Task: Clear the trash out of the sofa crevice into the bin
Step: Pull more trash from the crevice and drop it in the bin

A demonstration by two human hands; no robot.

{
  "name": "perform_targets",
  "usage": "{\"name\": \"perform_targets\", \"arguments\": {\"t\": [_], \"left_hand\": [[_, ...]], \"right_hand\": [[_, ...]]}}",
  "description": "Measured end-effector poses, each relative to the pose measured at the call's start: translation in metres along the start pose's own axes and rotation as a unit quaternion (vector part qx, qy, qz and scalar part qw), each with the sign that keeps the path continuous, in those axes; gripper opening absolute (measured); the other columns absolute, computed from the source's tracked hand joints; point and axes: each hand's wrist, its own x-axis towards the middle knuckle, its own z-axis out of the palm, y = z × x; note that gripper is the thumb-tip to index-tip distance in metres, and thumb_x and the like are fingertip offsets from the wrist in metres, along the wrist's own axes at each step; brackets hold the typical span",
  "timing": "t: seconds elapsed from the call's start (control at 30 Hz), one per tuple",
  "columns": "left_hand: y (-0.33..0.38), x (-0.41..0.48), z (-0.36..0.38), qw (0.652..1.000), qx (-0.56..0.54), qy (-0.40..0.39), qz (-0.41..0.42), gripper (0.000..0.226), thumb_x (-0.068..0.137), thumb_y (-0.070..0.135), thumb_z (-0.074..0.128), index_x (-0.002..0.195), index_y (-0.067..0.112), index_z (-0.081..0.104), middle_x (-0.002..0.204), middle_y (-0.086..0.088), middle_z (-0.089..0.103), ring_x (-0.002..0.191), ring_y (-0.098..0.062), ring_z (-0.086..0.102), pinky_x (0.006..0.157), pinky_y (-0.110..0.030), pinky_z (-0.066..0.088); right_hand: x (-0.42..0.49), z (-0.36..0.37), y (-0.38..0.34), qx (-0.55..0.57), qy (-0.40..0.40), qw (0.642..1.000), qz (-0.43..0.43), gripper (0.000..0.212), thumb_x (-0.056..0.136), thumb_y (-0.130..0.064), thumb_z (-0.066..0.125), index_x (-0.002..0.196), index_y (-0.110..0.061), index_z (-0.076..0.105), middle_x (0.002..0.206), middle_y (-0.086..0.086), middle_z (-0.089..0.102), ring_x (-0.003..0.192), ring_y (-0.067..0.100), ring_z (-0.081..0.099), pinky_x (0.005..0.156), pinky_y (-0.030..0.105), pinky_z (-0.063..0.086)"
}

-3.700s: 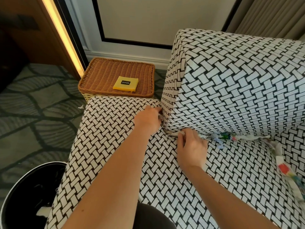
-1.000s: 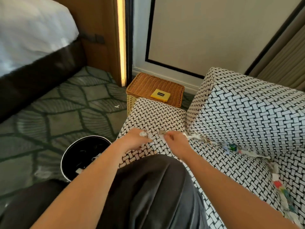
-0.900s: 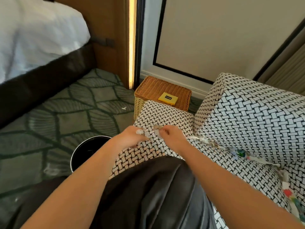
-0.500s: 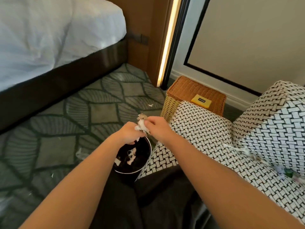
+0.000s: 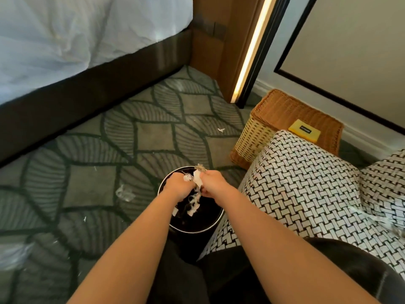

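Okay, both hands are hovering directly over the black bin, the left hand and right hand pressing together around a wad of paper scraps. The fingers of both are curling tight and clamping on it, likely bunching the bits so they are dropping as one lump instead of scattering. White pieces are already lying inside the bin. The bin is sitting on the carpet, just beside the sofa, keeping the carry short. More pale litter seems to be sitting in the sofa crevice at the right edge, but it is blurred. Stray bits are lying on the carpet near the bin. A wicker basket with a yellow pad on top is standing behind the sofa, and the bed is well apart. Nothing is blocking the drop.
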Motion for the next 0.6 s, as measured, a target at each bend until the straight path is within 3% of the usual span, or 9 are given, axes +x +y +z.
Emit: {"name": "perform_targets", "arguments": {"t": [0.07, 0.17, 0.27, 0.4, 0.5, 0.6], "left_hand": [[-0.003, 0.008, 0.002, 1.000, 0.011, 0.002, -0.009, 0.020, 0.080, 0.027, 0.059, 0.074, 0.008, 0.062, 0.081, -0.016, 0.063, 0.084, -0.033, 0.061, 0.066, -0.031, 0.045], [-0.007, 0.011, 0.006, 0.999, 0.033, -0.021, -0.015, 0.020, 0.083, 0.022, 0.055, 0.066, 0.011, 0.052, 0.067, -0.008, 0.050, 0.076, -0.031, 0.052, 0.067, -0.030, 0.041], [-0.007, 0.009, 0.011, 0.998, 0.055, -0.033, 0.002, 0.028, 0.089, 0.012, 0.046, 0.061, 0.013, 0.039, 0.061, -0.005, 0.039, 0.074, -0.025, 0.044, 0.067, -0.031, 0.036], [0.000, -0.006, 0.015, 0.997, 0.055, -0.039, 0.038, 0.025, 0.090, 0.012, 0.044, 0.065, 0.018, 0.044, 0.062, -0.005, 0.046, 0.063, -0.023, 0.046, 0.062, -0.030, 0.034], [0.011, -0.030, 0.023, 0.994, 0.050, -0.050, 0.080, 0.011, 0.093, 0.017, 0.046, 0.085, 0.019, 0.054, 0.081, -0.003, 0.053, 0.075, -0.019, 0.051, 0.064, -0.028, 0.037], [0.027, -0.056, 0.029, 0.990, 0.046, -0.054, 0.120, 0.023, 0.095, 0.020, 0.044, 0.112, 0.012, 0.057, 0.100, -0.004, 0.058, 0.096, -0.020, 0.057, 0.069, -0.028, 0.042]], "right_hand": [[0.004, 0.000, 0.007, -0.028, -0.006, 1.000, 0.000, 0.016, 0.094, -0.016, 0.040, 0.085, -0.011, 0.052, 0.072, 0.007, 0.047, 0.055, 0.015, 0.041, 0.061, 0.030, 0.040], [0.008, -0.009, 0.019, -0.040, -0.005, 0.999, 0.008, 0.018, 0.094, -0.007, 0.032, 0.099, -0.012, 0.049, 0.083, 0.011, 0.049, 0.053, 0.014, 0.043, 0.054, 0.026, 0.037], [0.009, -0.023, 0.029, -0.061, 0.011, 0.998, 0.003, 0.032, 0.094, -0.007, 0.031, 0.121, -0.012, 0.048, 0.097, 0.012, 0.054, 0.058, 0.013, 0.053, 0.064, 0.029, 0.047], [-0.010, -0.039, 0.029, -0.054, 0.001, 0.997, -0.050, 0.033, 0.095, -0.004, 0.032, 0.123, -0.009, 0.049, 0.100, 0.009, 0.052, 0.066, 0.013, 0.056, 0.074, 0.031, 0.049], [-0.030, -0.054, 0.029, -0.096, -0.018, 0.991, -0.086, 0.030, 0.096, -0.007, 0.035, 0.120, -0.010, 0.052, 0.099, 0.006, 0.055, 0.070, 0.010, 0.059, 0.084, 0.034, 0.051], [-0.052, -0.080, 0.027, -0.165, -0.014, 0.979, -0.118, 0.029, 0.096, -0.010, 0.037, 0.120, -0.010, 0.054, 0.100, 0.006, 0.059, 0.083, 0.014, 0.061, 0.087, 0.035, 0.052]]}}
